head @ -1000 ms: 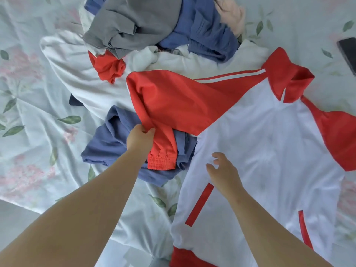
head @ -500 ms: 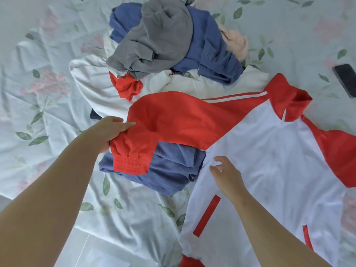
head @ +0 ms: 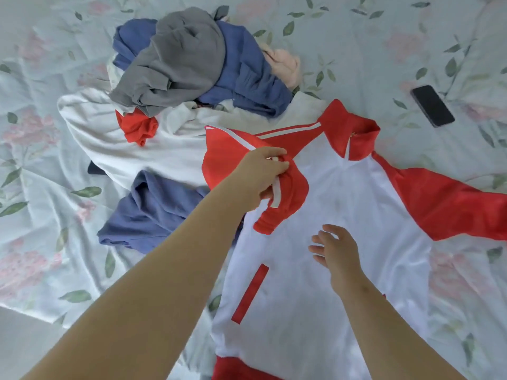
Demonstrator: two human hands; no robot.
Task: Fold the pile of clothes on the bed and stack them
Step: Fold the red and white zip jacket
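Barely started: left hand (head: 263,176) pinches the jacket (head: 343,242) sleeve (head: 285,187) folded across, right hand (head: 333,249) spread loose above it. Pile (head: 192,64) untouched, nothing stacked.

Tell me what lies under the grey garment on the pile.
Under the grey garment lies a blue garment, with a red piece and a white garment below. Anything else beneath is covered.

Jacket (head: 343,215) — smooth, sheeny cloth, bedsheet (head: 41,242) — crumpled matt cloth, phone (head: 432,105) glossy
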